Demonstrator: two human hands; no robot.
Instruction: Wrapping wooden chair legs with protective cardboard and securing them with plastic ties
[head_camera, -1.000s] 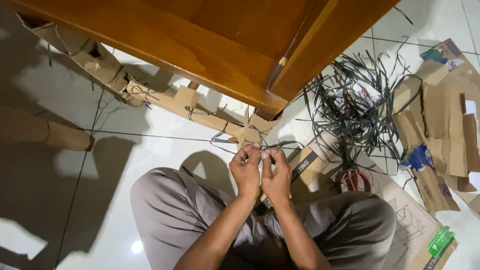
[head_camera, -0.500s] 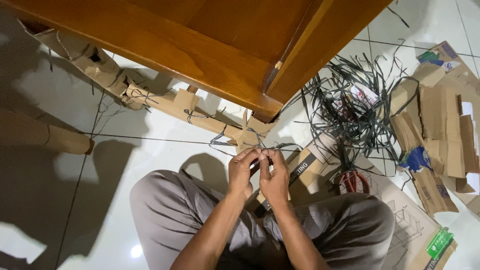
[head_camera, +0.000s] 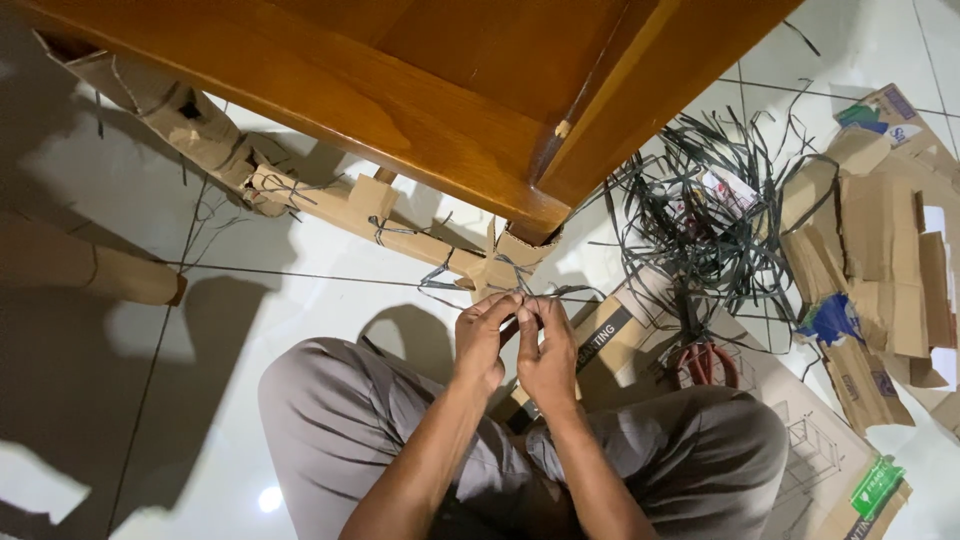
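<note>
Centre frame, just below the wooden table (head_camera: 450, 90): left hand (head_camera: 482, 340) and right hand (head_camera: 548, 352) are pressed close together, fingertips of both pinching a thin dark strap (head_camera: 520, 292) where it wraps the cardboard-covered leg (head_camera: 400, 225). The strap sits right at the fingertips, its loose ends running roughly left-right across the frame. The cardboard leg's long axis runs diagonally from upper left down to centre; a tangle of straps (head_camera: 700, 220) lies at right, with cardboard scraps (head_camera: 885, 250) beyond.
</note>
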